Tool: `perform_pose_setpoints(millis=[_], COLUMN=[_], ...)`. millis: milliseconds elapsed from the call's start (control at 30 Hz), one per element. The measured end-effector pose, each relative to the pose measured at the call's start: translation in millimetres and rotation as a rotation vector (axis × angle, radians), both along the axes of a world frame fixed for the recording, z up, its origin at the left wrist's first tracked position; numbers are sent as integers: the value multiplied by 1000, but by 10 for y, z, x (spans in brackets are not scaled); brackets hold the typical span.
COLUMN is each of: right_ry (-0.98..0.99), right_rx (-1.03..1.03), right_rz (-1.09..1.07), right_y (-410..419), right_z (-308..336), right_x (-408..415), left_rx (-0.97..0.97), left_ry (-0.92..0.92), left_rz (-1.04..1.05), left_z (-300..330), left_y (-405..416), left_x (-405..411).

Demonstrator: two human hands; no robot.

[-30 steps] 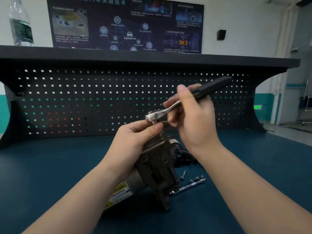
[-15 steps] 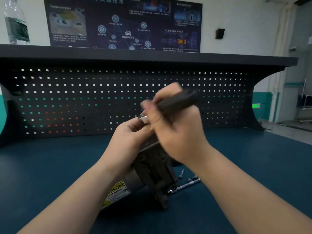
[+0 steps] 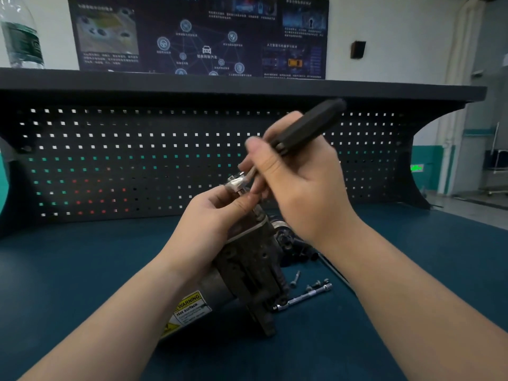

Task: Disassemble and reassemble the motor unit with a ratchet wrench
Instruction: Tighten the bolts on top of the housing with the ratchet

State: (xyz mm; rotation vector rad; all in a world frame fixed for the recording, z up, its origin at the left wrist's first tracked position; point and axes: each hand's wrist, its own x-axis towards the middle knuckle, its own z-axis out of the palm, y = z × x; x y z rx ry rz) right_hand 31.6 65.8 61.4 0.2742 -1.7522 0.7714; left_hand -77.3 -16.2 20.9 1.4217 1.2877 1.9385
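Your left hand (image 3: 217, 215) grasps the top of the motor (image 3: 247, 270), thumb and fingertips pinched right beside the wrench head. Hold it firm, because the motor stands tilted on the blue surface (image 3: 82, 270) on its lower edge, and it will likely want to rock with each stroke. Press it down into the surface as you pull.

The wrench (image 3: 275, 149) sits with its chrome head on a fastener at the motor's top edge; the fastener itself is hidden, so I cannot tell how far out it is. Keep the head square and fully seated so it does not slip onto your left thumb.

Your right hand (image 3: 299, 182) is clenched round the dark handle near the shank. Short, even swings should do; slide your grip farther out if you need more leverage.

Right of the motor, loose bolts (image 3: 316, 284) and an extension bar (image 3: 302, 296) lie on the surface. Keep your forearm off them so nothing rolls away.
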Motion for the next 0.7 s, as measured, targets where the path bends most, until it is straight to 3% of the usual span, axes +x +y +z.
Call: perform_pose_setpoints(millis=[167,233,300,367,433,467,500,567,700], right_ry=[-94,-85,2,130,184,174,167,148,-59], right_rx=[-921,-1094,-937,-487,105,322,401,154,-932], right_rz=[517,585,503,285,18,-79,-117,-3,594], right_y=[149,192,168,61,-2,-15,1,-5,169], right_z=[58,46,1,-51,-93,-106,-112,-75,44], right_x=[3,-18,-72,-68,-30,-21,-14,-10,-12], left_rx=[-1,-16,-16,-11,0,10,18,30,9], left_ry=[-88,-76,-59,-35,16,42,50,17,-41], left_rz=[-54,-7,34,57,47,43,37,7,-18], left_z=[9,5,-8,-27,-21,-24,-21,-24,-10], left_y=[-41,-20,3,10,-6,-6,-14,-25,-27], left_x=[14,5,-12,-29,-22,-21,-10,-10,-10])
